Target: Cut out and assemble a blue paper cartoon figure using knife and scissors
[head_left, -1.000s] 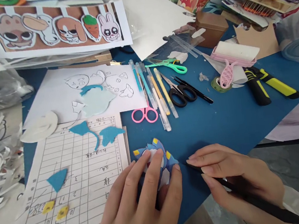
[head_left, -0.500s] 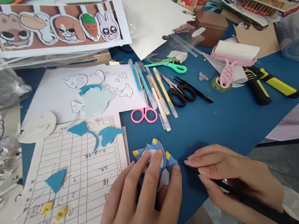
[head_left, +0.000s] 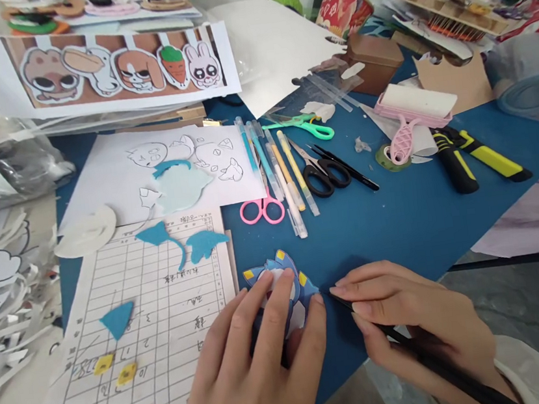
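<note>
Near the table's front edge, my left hand [head_left: 261, 334] lies with its fingers spread over a small blue cartoon figure [head_left: 302, 288] with yellow-tipped ears, pressing on it. Parts of the figure are hidden beneath the fingers. My right hand [head_left: 416, 315] pinches slim black tweezers [head_left: 389, 335], whose tip points at the figure's right edge. Whether the tip touches it, or grips anything, I cannot make out. Left of my hands, blue felt pieces [head_left: 207, 244] and two yellow felt bits [head_left: 126, 373] rest on a ruled paper form [head_left: 166, 319].
Pink-handled scissors [head_left: 261, 211], several pens [head_left: 291, 179], black scissors [head_left: 320, 173] and green scissors [head_left: 314, 127] lie ahead. Further right are a pink roller [head_left: 415, 108] and black-and-yellow pliers [head_left: 480, 156]. A printed character sheet [head_left: 110, 64] stands at the back left, behind a drawing sheet [head_left: 94, 177].
The view has tilted up slightly and turned a little left. Both hands stay at the blue figure, the left still pressing on it and the right still holding the tweezers.
</note>
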`<act>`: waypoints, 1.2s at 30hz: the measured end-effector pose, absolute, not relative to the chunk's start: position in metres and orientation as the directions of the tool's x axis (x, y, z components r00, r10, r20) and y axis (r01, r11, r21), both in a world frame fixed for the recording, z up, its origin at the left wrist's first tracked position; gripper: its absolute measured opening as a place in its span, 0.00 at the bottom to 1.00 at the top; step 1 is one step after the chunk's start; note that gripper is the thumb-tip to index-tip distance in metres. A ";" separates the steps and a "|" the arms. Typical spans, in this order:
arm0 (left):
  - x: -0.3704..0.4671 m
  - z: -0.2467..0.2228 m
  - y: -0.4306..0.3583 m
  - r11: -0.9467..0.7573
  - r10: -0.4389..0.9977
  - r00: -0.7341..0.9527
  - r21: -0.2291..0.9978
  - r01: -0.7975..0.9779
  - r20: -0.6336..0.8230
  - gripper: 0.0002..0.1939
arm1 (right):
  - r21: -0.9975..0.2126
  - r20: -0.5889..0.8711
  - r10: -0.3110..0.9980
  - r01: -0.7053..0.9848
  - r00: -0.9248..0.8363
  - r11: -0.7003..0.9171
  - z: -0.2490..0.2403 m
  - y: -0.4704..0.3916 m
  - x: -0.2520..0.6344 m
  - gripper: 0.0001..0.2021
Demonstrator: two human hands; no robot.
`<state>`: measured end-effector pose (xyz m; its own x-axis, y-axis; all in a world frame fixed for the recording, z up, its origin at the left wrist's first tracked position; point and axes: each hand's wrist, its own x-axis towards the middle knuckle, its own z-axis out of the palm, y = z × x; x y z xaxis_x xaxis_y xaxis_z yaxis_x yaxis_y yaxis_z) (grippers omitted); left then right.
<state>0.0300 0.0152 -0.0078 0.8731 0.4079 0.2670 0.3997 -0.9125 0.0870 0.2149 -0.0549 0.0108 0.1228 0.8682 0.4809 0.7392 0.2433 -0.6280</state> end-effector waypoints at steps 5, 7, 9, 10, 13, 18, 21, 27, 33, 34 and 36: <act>0.037 -0.005 0.009 -0.850 0.526 0.793 0.191 0.490 0.308 0.19 | -0.586 0.490 0.869 0.765 0.073 0.266 0.010 -0.056 0.216 0.16; 0.036 -0.003 0.009 -0.858 0.514 0.799 0.179 0.482 0.313 0.18 | -0.584 0.508 0.858 0.760 0.068 0.285 0.008 -0.057 0.216 0.15; 0.035 -0.002 0.011 -0.881 0.472 0.821 0.144 0.451 0.320 0.19 | -0.626 0.543 0.830 0.721 0.129 0.297 0.005 -0.058 0.216 0.15; 0.034 -0.002 0.013 -0.891 0.454 0.830 0.130 0.436 0.325 0.19 | -0.661 0.554 0.813 0.688 0.178 0.300 0.003 -0.059 0.216 0.15; 0.033 -0.005 0.016 -0.893 0.449 0.820 0.147 0.425 0.355 0.18 | -0.748 0.548 0.784 0.591 0.293 0.302 -0.002 -0.061 0.218 0.14; 0.031 -0.010 0.015 -0.878 0.478 0.771 0.247 0.410 0.421 0.15 | -0.810 0.487 0.805 0.520 0.341 0.270 -0.006 -0.065 0.219 0.10; 0.031 -0.010 0.013 -0.847 0.527 0.729 0.338 0.411 0.437 0.12 | -0.823 0.475 0.797 0.509 0.372 0.253 -0.007 -0.064 0.218 0.08; 0.031 0.002 0.009 -0.776 0.626 0.644 0.425 0.465 0.439 0.10 | -0.873 0.467 0.673 0.418 0.573 0.250 -0.017 -0.060 0.213 0.06; 0.034 0.011 0.017 -0.766 0.642 0.655 0.296 0.571 0.399 0.12 | -0.892 0.448 0.631 0.370 0.634 0.261 -0.022 -0.060 0.211 0.06; 0.035 0.011 0.019 -0.759 0.649 0.656 0.279 0.588 0.385 0.13 | -0.894 0.443 0.639 0.365 0.629 0.260 -0.021 -0.061 0.211 0.06; 0.039 0.008 0.022 -0.755 0.654 0.663 0.252 0.605 0.365 0.15 | -0.896 0.438 0.660 0.358 0.611 0.264 -0.020 -0.062 0.213 0.06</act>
<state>0.0392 0.0216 0.0085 0.6630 0.6535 0.3653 0.6053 -0.7550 0.2522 0.2125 -0.0621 -0.0198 0.6107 0.6597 0.4381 0.3577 0.2638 -0.8958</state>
